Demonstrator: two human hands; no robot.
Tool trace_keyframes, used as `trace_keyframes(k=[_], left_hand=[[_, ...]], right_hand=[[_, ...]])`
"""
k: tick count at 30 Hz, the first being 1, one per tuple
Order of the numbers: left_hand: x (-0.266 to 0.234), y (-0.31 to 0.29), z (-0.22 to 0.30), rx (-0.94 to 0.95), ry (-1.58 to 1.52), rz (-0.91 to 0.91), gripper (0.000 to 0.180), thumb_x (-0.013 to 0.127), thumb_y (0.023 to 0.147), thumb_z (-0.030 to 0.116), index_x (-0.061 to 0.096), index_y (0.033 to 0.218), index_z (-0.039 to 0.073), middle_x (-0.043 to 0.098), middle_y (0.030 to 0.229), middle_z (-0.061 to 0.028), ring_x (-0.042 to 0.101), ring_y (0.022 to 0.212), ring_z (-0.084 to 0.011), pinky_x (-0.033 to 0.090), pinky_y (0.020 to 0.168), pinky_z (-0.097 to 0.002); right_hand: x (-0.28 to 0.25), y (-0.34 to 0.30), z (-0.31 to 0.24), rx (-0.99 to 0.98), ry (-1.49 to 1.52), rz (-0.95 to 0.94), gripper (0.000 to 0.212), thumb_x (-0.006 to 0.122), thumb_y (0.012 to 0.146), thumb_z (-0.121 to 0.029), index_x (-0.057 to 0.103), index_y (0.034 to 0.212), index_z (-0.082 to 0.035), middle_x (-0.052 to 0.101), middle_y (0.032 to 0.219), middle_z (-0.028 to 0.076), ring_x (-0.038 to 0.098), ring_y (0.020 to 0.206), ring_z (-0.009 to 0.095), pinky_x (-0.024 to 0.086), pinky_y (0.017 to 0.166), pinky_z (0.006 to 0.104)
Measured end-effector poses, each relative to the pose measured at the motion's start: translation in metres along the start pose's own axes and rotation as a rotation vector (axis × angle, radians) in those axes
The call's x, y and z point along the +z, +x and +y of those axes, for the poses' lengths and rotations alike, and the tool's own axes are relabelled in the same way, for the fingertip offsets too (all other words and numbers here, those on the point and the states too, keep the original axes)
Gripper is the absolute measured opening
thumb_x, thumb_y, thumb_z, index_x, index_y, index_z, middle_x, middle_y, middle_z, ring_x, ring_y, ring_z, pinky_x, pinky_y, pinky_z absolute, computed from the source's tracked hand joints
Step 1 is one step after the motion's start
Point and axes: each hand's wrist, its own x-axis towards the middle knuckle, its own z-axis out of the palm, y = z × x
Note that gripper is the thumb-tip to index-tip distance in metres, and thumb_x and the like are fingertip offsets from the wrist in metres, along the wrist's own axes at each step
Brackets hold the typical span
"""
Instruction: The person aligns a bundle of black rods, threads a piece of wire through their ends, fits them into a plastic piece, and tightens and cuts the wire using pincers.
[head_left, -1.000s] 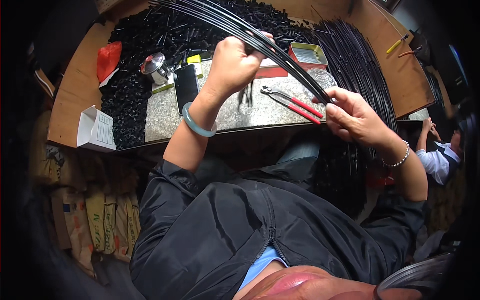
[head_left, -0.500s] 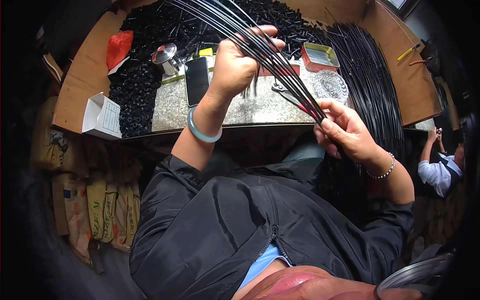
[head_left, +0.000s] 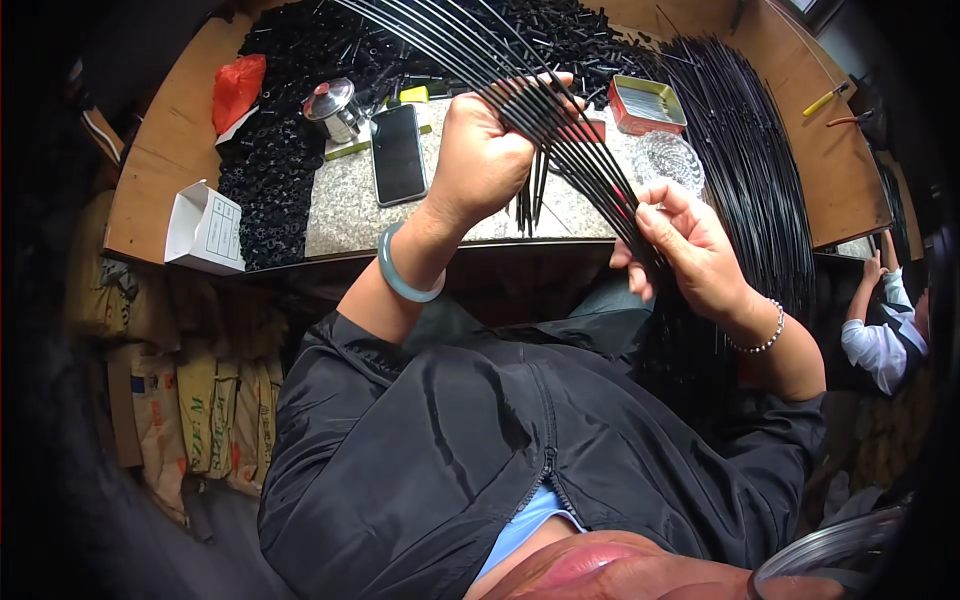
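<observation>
A handful of thin black rods [head_left: 562,132], lifted above the speckled grey stone tabletop [head_left: 340,205], seems only partly spread; many more lie unlifted in the dense black heap [head_left: 745,150] at right. They look glossy, fanned above, bunched below. The left hand [head_left: 488,160] curls around their middle; the right hand [head_left: 695,242] pinches near their lower ends.

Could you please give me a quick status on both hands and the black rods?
Left hand closed around black rods; right hand at their lower ends. Rods slanting, fanned apart. Clear glass dish just beyond right hand.
</observation>
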Motion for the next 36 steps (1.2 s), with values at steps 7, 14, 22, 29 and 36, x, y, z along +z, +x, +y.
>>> trace_keyframes(k=[7,14,22,29,36], left_hand=[[0.005,0.005,-0.004,-0.045,-0.109,0.132,0.029,0.049,0.087,-0.006,0.055,0.115,-0.009,0.065,0.105,-0.019,0.066,0.091,-0.0226,0.055,0.078,-0.0292],[-0.012,0.003,-0.007,-0.085,-0.152,0.115,0.025,0.047,0.093,0.004,0.054,0.116,-0.004,0.066,0.103,-0.0172,0.064,0.097,-0.0212,0.052,0.076,-0.0257],[0.008,0.004,-0.003,-0.12,-0.23,0.002,0.03,0.05,0.095,0.011,0.052,0.116,-0.009,0.062,0.106,-0.0202,0.063,0.1,-0.0273,0.054,0.085,-0.0356],[0.029,0.005,-0.011,-0.181,-0.226,-0.082,0.029,0.052,0.093,0.01,0.057,0.116,-0.007,0.066,0.103,-0.0183,0.065,0.097,-0.0233,0.053,0.084,-0.0317],[0.025,-0.015,-0.045,-0.049,0.182,-0.056,0.019,0.06,0.086,0.007,0.065,0.102,-0.002,0.07,0.083,-0.0127,0.067,0.081,-0.0149,0.052,0.072,-0.029]], right_hand=[[-0.031,0.031,-0.015,-0.246,-0.476,0.318,0.016,0.049,0.096,-0.019,0.054,0.093,-0.004,0.063,0.081,0.006,0.057,0.062,0.007,0.044,0.056,0.0184],[-0.209,0.017,-0.08,-0.724,-0.826,0.827,0.015,0.053,0.094,-0.014,0.061,0.093,-0.003,0.063,0.071,0.002,0.044,0.052,0.001,0.035,0.047,0.0166],[-0.305,-0.027,0.033,0.099,-1.841,1.242,0.026,0.063,0.083,-0.022,0.065,0.106,-0.009,0.062,0.107,0.013,0.057,0.1,0.031,0.046,0.084,0.0434],[-0.059,-0.009,0.028,-0.144,-0.216,-0.216,0.063,0.042,0.093,-0.053,0.045,0.128,-0.001,0.06,0.107,0.017,0.059,0.097,0.022,0.047,0.085,0.0336],[-0.008,-0.036,0.013,0.117,0.016,0.043,0.031,0.039,0.101,-0.027,0.055,0.101,0.0,0.039,0.056,-0.006,0.029,0.045,0.002,0.024,0.042,0.0185]])
